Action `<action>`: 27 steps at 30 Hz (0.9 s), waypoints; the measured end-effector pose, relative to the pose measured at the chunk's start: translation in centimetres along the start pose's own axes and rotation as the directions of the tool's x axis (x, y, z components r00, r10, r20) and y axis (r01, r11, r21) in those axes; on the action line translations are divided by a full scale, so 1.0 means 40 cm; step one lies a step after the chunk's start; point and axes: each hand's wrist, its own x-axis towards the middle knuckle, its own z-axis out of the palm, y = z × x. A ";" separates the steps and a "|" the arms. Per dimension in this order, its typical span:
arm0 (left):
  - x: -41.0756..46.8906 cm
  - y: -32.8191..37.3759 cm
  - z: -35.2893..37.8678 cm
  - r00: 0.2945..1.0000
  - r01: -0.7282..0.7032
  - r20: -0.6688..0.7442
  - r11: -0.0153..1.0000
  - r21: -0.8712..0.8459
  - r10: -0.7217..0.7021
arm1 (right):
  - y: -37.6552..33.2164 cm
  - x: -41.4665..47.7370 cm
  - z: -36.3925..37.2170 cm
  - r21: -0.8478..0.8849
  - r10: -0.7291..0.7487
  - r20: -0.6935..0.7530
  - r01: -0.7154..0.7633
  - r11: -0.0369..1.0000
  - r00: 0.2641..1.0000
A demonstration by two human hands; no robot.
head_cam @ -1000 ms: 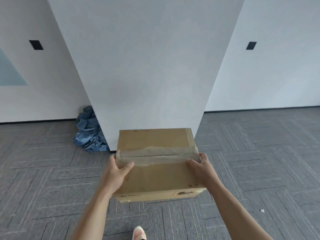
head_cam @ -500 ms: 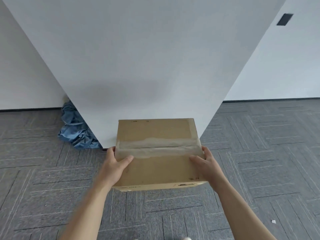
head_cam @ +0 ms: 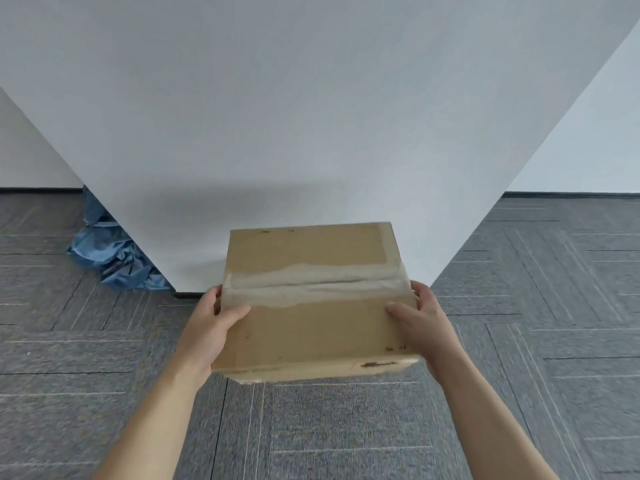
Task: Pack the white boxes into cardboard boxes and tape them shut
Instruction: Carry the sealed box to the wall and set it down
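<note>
Sitting between two hands, over grey carpet [head_cam: 346,438] and just before a white pillar [head_cam: 311,116]: closed cardboard box [head_cam: 311,341], clear tape [head_cam: 311,285] along its top seam. Clasped at the left side by the left hand [head_cam: 207,327], thumb on top, fingers curled round the edge; clasped likewise at the right by the right hand [head_cam: 422,323]. Crumpled blue cloth [head_cam: 114,258] at the pillar's left foot.

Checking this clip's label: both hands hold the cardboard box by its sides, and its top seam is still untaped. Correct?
One detail is wrong: the top seam is already covered by a strip of tape, as the head view shows. The left hand and right hand do hold the cardboard box by its sides.
</note>
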 end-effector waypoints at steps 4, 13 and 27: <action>0.110 -0.033 0.018 0.995 -0.058 0.073 0.997 -0.041 0.061 | 0.042 0.110 0.047 -0.015 -0.040 -0.021 0.040 0.999 0.999; 0.276 -0.106 0.028 0.991 -0.134 0.000 0.990 -0.046 0.135 | 0.091 0.252 0.119 0.044 -0.089 -0.017 0.089 0.995 0.996; 0.377 -0.246 0.020 0.993 -0.104 0.058 0.994 0.017 0.103 | 0.217 0.302 0.185 0.072 -0.033 0.024 0.031 0.997 0.999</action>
